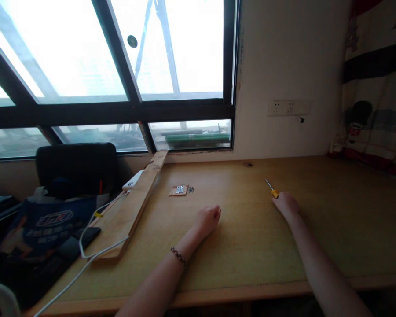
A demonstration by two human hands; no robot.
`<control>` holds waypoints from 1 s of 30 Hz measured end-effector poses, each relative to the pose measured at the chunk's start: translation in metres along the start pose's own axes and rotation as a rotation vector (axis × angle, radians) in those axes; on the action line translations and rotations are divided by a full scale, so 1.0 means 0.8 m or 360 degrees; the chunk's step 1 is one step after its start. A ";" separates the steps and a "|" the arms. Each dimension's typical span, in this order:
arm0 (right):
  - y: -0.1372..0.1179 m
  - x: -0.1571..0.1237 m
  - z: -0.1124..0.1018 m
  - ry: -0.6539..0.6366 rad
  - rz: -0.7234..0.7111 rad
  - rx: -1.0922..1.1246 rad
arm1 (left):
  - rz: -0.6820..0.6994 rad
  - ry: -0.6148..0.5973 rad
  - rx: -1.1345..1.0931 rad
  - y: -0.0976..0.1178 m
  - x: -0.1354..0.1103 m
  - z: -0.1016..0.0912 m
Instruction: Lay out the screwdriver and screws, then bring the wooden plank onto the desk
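Note:
My right hand rests on the wooden desk with its fingers closed round the yellow handle of a screwdriver, whose metal shaft points away toward the wall. My left hand lies on the desk nearer the middle, fingers curled loosely with nothing in them; a bead bracelet sits on its wrist. Beyond the left hand lie a small metal hinge on a brown card and a few dark screws, clear of both hands.
A long wooden plank lies along the desk's left side with a white device and its white cable on it. A black chair and a blue bag stand to the left. A window and a wall socket lie behind.

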State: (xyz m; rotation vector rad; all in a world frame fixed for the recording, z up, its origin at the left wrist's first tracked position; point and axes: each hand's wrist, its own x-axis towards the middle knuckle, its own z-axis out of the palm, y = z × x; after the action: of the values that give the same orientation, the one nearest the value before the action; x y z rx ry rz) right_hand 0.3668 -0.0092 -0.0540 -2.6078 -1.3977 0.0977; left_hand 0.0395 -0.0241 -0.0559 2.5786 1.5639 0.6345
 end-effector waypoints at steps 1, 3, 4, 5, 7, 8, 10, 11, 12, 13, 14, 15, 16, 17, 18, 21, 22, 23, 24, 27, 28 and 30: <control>0.000 0.000 0.000 -0.0012 -0.0001 -0.0006 | -0.0006 -0.0007 0.0002 0.000 0.000 0.000; 0.000 -0.002 0.000 -0.0013 -0.0004 -0.0012 | -0.0025 -0.0028 0.0002 0.000 0.000 0.000; -0.001 -0.004 0.001 0.0024 -0.0002 -0.0022 | -0.0036 -0.0037 0.0002 0.000 0.001 0.000; -0.002 -0.006 0.001 0.0103 -0.0005 -0.0033 | -0.0049 -0.0044 0.0005 0.000 0.001 0.000; -0.009 -0.013 0.001 0.0367 -0.0046 -0.0032 | -0.0087 -0.0056 0.0012 0.000 0.002 0.000; -0.015 -0.017 0.001 0.0514 -0.0111 -0.0003 | -0.0118 -0.0064 0.0015 -0.001 0.003 0.000; -0.030 -0.027 0.002 0.0722 -0.0361 0.0139 | -0.0207 -0.0075 0.0019 -0.003 0.004 -0.001; -0.038 -0.033 0.004 0.0758 -0.0530 0.0237 | -0.0259 -0.0073 0.0019 -0.004 0.005 -0.001; -0.048 -0.040 0.006 0.0753 -0.0704 0.0342 | -0.0314 -0.0063 0.0020 -0.007 0.005 -0.001; -0.057 -0.048 0.008 0.0722 -0.0869 0.0445 | -0.0371 -0.0047 0.0022 -0.010 0.006 -0.002; -0.066 -0.056 0.011 0.0670 -0.1021 0.0540 | -0.0433 -0.0031 0.0026 -0.014 0.007 -0.002; -0.074 -0.064 0.014 0.0610 -0.1149 0.0626 | -0.0502 -0.0016 0.0036 -0.019 0.008 -0.003; -0.080 -0.071 0.018 0.0544 -0.1253 0.0700 | -0.0580 -0.0003 0.0052 -0.025 0.010 -0.004; -0.085 -0.077 0.021 0.0482 -0.1329 0.0761 | -0.0658 0.0008 0.0071 -0.031 0.012 -0.005; -0.089 -0.081 0.024 0.0428 -0.1379 0.0811 | -0.0730 0.0021 0.0089 -0.038 0.016 -0.007; -0.094 -0.086 0.031 0.0328 -0.1408 0.0898 | -0.0878 0.0113 0.0129 -0.060 0.033 -0.012; -0.094 -0.085 0.032 0.0308 -0.1393 0.0916 | -0.0905 0.0154 0.0140 -0.067 0.040 -0.014; -0.094 -0.084 0.034 0.0290 -0.1377 0.0932 | -0.0927 0.0193 0.0153 -0.073 0.047 -0.015; -0.094 -0.083 0.034 0.0271 -0.1363 0.0947 | -0.0949 0.0222 0.0167 -0.079 0.054 -0.016; -0.093 -0.082 0.035 0.0211 -0.1337 0.0985 | -0.1011 0.0229 0.0166 -0.093 0.069 -0.016; -0.093 -0.082 0.034 0.0190 -0.1329 0.0995 | -0.1032 0.0225 0.0156 -0.097 0.071 -0.014; -0.094 -0.082 0.034 0.0153 -0.1309 0.1016 | -0.1072 0.0221 0.0141 -0.102 0.074 -0.011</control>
State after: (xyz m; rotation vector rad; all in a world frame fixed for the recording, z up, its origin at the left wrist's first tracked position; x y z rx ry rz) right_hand 0.2649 -0.0198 -0.0683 -1.4022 -1.8838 0.2452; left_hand -0.0083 0.0646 -0.0503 1.8755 2.3621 0.6757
